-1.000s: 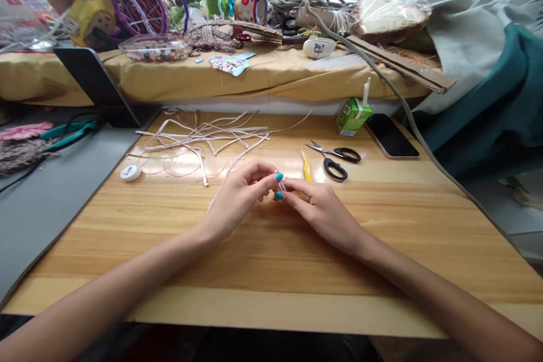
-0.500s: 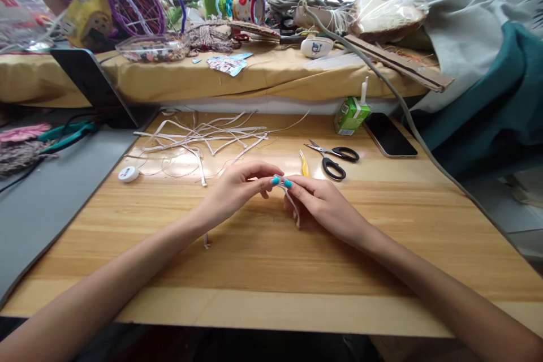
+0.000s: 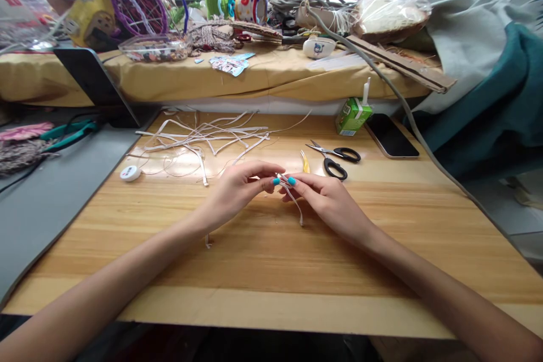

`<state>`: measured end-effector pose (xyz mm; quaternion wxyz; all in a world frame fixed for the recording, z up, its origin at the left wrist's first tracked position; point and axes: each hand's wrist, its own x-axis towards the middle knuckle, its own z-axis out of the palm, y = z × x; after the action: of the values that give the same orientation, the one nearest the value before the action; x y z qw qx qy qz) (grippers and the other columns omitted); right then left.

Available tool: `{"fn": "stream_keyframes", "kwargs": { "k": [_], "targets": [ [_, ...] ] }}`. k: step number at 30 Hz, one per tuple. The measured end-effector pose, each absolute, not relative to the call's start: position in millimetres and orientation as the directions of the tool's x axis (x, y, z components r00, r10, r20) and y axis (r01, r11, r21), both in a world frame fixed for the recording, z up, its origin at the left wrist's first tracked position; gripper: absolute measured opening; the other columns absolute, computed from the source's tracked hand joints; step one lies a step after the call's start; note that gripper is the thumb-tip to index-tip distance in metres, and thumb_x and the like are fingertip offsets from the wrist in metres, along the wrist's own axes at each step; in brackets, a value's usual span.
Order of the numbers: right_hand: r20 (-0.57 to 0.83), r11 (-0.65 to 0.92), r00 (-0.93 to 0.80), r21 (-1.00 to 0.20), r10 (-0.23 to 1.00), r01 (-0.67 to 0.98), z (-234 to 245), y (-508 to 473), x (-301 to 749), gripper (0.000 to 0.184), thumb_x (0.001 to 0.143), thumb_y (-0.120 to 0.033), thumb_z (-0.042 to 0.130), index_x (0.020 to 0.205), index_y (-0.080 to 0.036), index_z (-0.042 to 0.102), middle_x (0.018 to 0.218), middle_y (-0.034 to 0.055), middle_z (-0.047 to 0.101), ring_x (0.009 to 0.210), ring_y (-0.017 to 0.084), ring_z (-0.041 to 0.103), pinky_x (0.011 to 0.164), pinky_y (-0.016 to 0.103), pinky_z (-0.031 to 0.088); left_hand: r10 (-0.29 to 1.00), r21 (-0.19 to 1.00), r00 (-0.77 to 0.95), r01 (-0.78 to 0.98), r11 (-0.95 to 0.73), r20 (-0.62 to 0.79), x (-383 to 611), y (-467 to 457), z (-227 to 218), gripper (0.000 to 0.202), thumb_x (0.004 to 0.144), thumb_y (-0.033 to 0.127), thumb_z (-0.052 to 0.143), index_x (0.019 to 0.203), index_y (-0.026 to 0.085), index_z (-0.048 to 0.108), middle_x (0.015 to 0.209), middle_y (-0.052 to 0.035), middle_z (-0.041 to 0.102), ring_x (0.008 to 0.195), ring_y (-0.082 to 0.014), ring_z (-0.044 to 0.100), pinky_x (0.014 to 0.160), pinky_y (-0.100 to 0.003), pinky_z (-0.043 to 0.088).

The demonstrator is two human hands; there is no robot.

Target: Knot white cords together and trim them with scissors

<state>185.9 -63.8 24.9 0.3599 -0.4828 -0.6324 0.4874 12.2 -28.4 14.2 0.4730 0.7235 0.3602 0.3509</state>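
Over the middle of the wooden table, my left hand (image 3: 240,189) and my right hand (image 3: 324,195) pinch one white cord (image 3: 300,212) between thumbs and fingertips. Its loose end hangs below my right fingers; the part between the fingertips is small and partly covered. Just beyond my right hand lies a yellow tool (image 3: 305,162) with a forked tip, its lower end hidden. Black-handled scissors (image 3: 335,158) rest open to its right. More flat white cords (image 3: 203,138) are spread loosely beyond my left hand. A short cord end (image 3: 207,242) shows beneath my left forearm.
A round white disc (image 3: 130,173) lies on the left of the wooden table (image 3: 271,271). At the back right stand a green drink carton (image 3: 354,116) and a phone (image 3: 392,135). A grey cable (image 3: 407,110) crosses the right side. The cloth-covered ledge (image 3: 178,82) behind is crowded.
My right fingertips have shifted slightly right, away from my left ones, and the fingers beneath have curled in. The cord's hanging end has swung a little to the right.
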Motion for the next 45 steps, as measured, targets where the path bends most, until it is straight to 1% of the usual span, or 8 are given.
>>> {"fn": "stream_keyframes", "kwargs": {
  "k": [9,15,21,27,31,35,40,45],
  "targets": [
    [-0.196,-0.156,-0.342,-0.978,0.919,0.14,22.7,-57.2,190.0,0.028,0.076,-0.034,0.052,0.095,-0.016,0.065,0.078,0.0039,0.065,0.067,0.012,0.061,0.067,0.027,0.048,0.859,0.922,0.477,0.22,-0.319,0.184,13.7,-29.1,17.4,0.012,0.076,0.02,0.054,0.083,0.013,0.059,0.073,-0.0021,0.06,0.06,-0.0079,0.054,0.057,-0.02,0.044],
    [0.023,0.136,-0.279,-0.909,0.96,0.393,21.0,-60.6,190.9,0.025,0.08,-0.028,0.047,0.097,-0.019,0.062,0.086,0.0031,0.064,0.074,0.013,0.058,0.067,0.026,0.044,0.853,0.915,0.495,0.243,-0.322,0.169,12.5,-29.6,20.7,0.01,0.077,0.021,0.053,0.08,0.013,0.058,0.064,0.0,0.058,0.059,-0.0084,0.053,0.058,-0.02,0.042],
    [0.163,0.275,-0.258,-0.822,0.952,0.499,21.1,-59.7,191.3,0.022,0.082,-0.021,0.043,0.094,-0.019,0.061,0.087,0.0027,0.064,0.076,0.013,0.058,0.069,0.027,0.045,0.851,0.935,0.506,0.216,-0.282,0.139,11.6,-28.2,20.2,0.011,0.076,0.021,0.053,0.082,0.013,0.058,0.066,-0.0007,0.058,0.062,-0.0093,0.053,0.061,-0.022,0.043],
    [0.364,0.463,-0.293,-0.607,0.884,0.646,18.2,-60.6,191.7,0.017,0.08,-0.016,0.045,0.088,-0.019,0.06,0.086,0.0032,0.064,0.079,0.015,0.057,0.071,0.028,0.044,0.85,0.974,0.516,0.122,-0.191,0.102,10.9,-26.7,19.3,0.01,0.076,0.02,0.053,0.081,0.013,0.057,0.069,-0.0008,0.058,0.064,-0.009,0.054,0.064,-0.023,0.045],
    [0.4,0.538,-0.365,-0.532,0.84,0.654,15.6,-61.7,191.7,0.018,0.081,-0.015,0.043,0.087,-0.019,0.059,0.084,0.0039,0.064,0.078,0.015,0.057,0.071,0.028,0.044,0.864,0.975,0.492,0.125,-0.185,0.101,11.4,-25.9,19.0,0.01,0.076,0.021,0.054,0.081,0.013,0.057,0.071,-0.0008,0.059,0.065,-0.0089,0.054,0.064,-0.022,0.045],
    [0.327,0.454,-0.316,-0.604,0.891,0.655,17.4,-62.0,191.2,0.015,0.078,-0.015,0.045,0.086,-0.017,0.058,0.083,0.0047,0.062,0.073,0.014,0.057,0.068,0.028,0.046,0.87,0.962,0.483,0.178,-0.209,0.1,11.0,-25.5,18.8,0.009,0.076,0.02,0.053,0.081,0.013,0.058,0.07,-0.0006,0.059,0.066,-0.0095,0.055,0.064,-0.023,0.044],
    [0.127,0.286,-0.331,-0.824,0.935,0.49,23.6,-62.0,188.9,0.031,0.076,-0.023,0.051,0.106,-0.019,0.054,0.099,0.006,0.062,0.082,0.016,0.059,0.072,0.029,0.049,0.856,0.949,0.499,0.182,-0.257,0.137,10.1,-25.5,17.4,0.01,0.076,0.02,0.053,0.081,0.013,0.058,0.073,-0.0018,0.06,0.066,-0.0098,0.055,0.064,-0.023,0.045],
    [-0.104,0.01,-0.356,-0.953,0.929,0.303,26.4,-59.4,188.0,0.032,0.085,-0.032,0.037,0.095,-0.016,0.063,0.084,0.0062,0.065,0.078,0.014,0.061,0.076,0.031,0.047,0.85,0.925,0.489,0.196,-0.326,0.196,10.2,-25.6,16.5,0.009,0.076,0.02,0.054,0.081,0.013,0.057,0.073,-0.0016,0.059,0.065,-0.0091,0.053,0.061,-0.021,0.044]
  ]
}}
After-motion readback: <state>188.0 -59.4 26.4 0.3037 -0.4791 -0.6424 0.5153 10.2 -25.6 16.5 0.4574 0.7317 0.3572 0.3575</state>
